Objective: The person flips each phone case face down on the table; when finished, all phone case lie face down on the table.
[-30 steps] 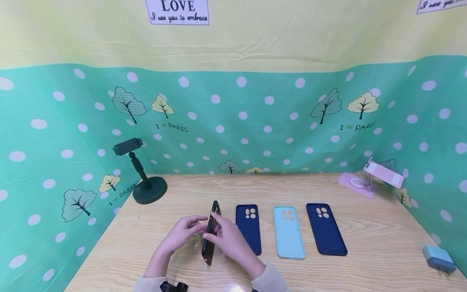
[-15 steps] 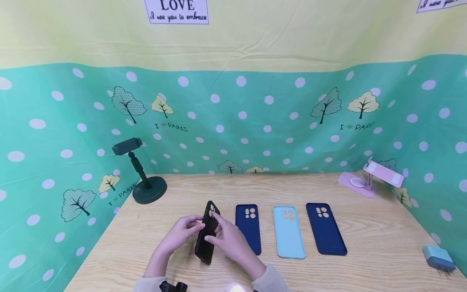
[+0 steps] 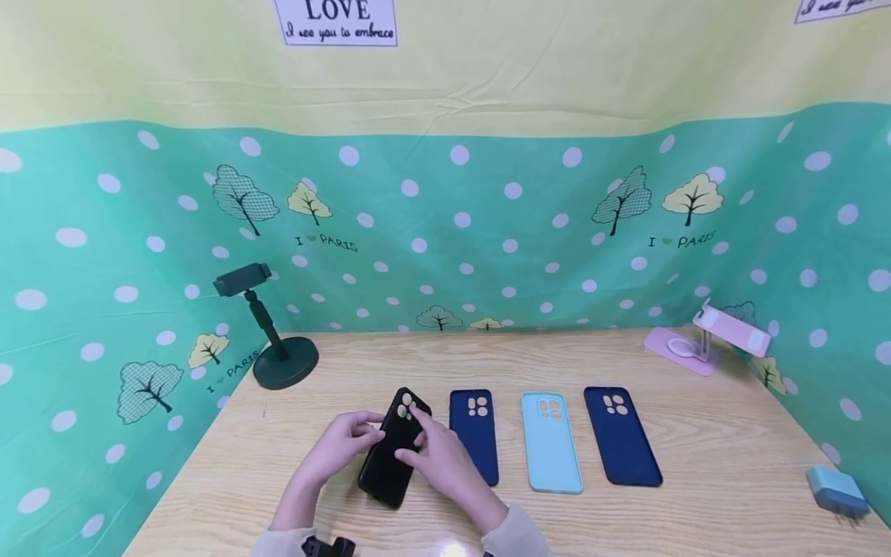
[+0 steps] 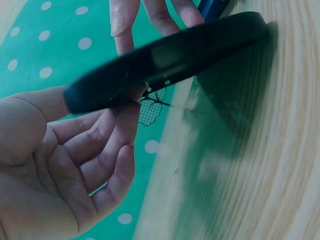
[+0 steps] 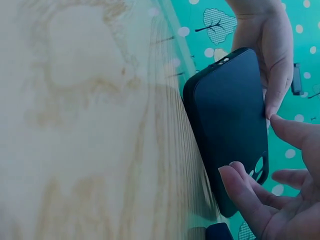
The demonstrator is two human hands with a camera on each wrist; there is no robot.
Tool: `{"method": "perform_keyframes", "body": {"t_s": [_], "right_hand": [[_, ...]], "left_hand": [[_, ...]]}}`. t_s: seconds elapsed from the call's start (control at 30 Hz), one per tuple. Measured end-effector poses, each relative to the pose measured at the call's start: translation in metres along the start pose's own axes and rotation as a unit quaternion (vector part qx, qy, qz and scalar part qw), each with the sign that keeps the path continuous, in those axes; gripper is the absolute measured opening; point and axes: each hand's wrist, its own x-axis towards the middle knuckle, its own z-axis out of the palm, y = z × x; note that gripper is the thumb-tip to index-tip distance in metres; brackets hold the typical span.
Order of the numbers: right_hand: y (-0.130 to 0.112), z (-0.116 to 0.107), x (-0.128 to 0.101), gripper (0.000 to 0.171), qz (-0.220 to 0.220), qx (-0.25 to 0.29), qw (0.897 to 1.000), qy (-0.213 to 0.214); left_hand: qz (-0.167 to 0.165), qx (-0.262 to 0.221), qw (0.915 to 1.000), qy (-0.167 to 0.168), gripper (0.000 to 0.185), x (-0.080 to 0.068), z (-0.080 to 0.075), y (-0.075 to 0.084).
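Note:
In the head view, a black phone case (image 3: 384,468) is tilted above the wooden table with its back toward me. Table shows through its camera holes. My left hand (image 3: 336,450) pinches the left edge; the left wrist view has the thumb and fingers (image 4: 107,145) there, with the case (image 4: 170,57) seen edge-on. My right hand (image 3: 445,458) holds the other side, index fingertip by the camera holes and thumb over the back. To the right lie a dark blue case (image 3: 480,445), partly behind my right hand, a light blue case (image 3: 551,452) and another dark blue case (image 3: 621,441).
A black phone stand (image 3: 285,362) with a round base stands at the back left. At the back right is a pink folding stand (image 3: 682,352). A light blue plug adapter (image 3: 838,491) lies near the right edge. A patterned cloth (image 3: 459,232) hangs round the table.
The black phone case has turned from nearly edge-on until its back faces up toward the head camera. Its lower end has swung left. Both hands have stayed nearly in place.

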Motion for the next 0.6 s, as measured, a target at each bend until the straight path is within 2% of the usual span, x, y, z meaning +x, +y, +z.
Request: {"method": "perform_keyframes", "body": {"t_s": [0.13,0.5,0.6], "right_hand": [[0.0018,0.0003,0.0002,0.070,0.006,0.006,1.000,0.000],[0.0061,0.0044,0.0017,0.070,0.015,0.007,1.000,0.015],[0.0073,0.0050,0.0024,0.070,0.024,0.027,0.999,0.017]], "left_hand": [[-0.007,-0.018,0.9998,-0.001,0.039,0.0008,0.0006,-0.0013],[-0.024,-0.037,0.9987,0.026,0.041,-0.0005,-0.0010,-0.0035],[-0.025,-0.047,0.9984,0.021,0.042,-0.0010,-0.0017,-0.0029]]}}
